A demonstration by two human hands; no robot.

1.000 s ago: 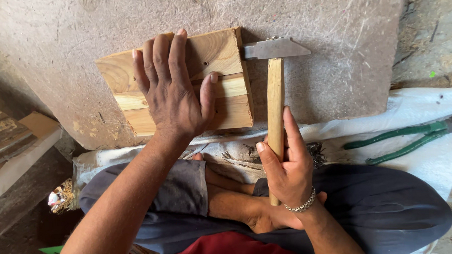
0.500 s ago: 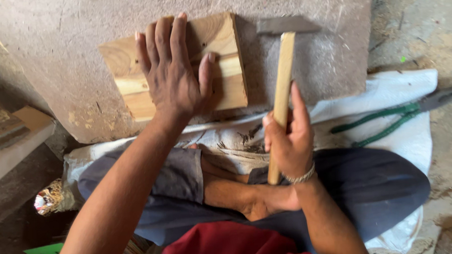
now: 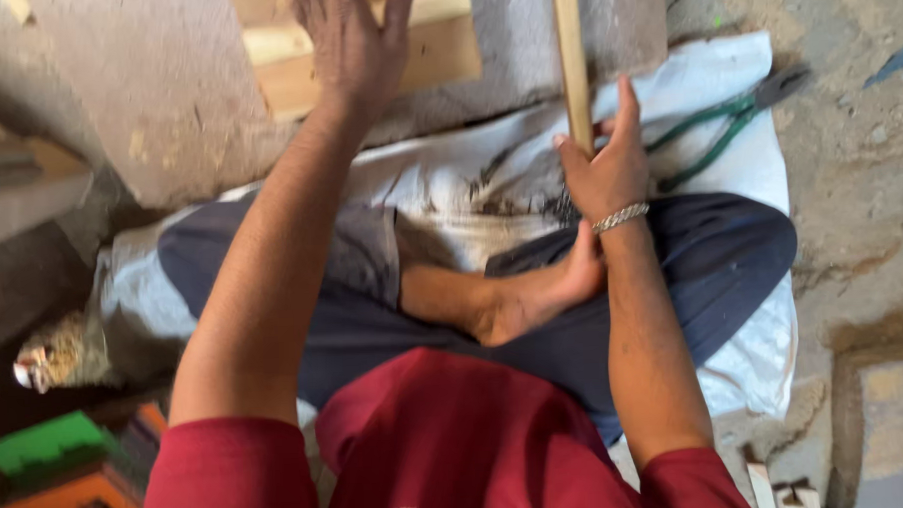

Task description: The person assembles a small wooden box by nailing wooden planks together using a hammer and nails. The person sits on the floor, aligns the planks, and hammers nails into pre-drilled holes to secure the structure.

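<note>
I take the grey stone slab (image 3: 146,104) at the top of the view as my landmark. On its near edge lies the pale wooden block of stacked planks (image 3: 444,44), cut off by the top of the frame. Just right of the block, the light wooden handle of a hammer (image 3: 569,50) runs upright across the slab; its head is out of view. Below the slab a white woven sack (image 3: 489,183) is spread on the floor, and on the sack, to the right of the slab's corner, lie green-handled metal pliers (image 3: 713,140). Lower left of the slab I see a green and orange plastic crate (image 3: 59,478) and a ragged straw-coloured bundle (image 3: 60,348). Crossed legs in dark blue trousers (image 3: 712,255) and a bare foot (image 3: 533,296) fill the space under the sack, and the red shirt (image 3: 448,434) blocks the bottom of the view.

My left hand (image 3: 354,42) lies flat on the wooden block, palm down, fingers spread wide; the fingertips run off the frame. The forearm stretches straight from the red sleeve up to the slab. My right hand (image 3: 603,164), with a silver chain bracelet (image 3: 620,216) at the wrist, is wrapped around the lower end of the hammer handle, forefinger extended alongside it, elbow bent beside the knee.
</note>
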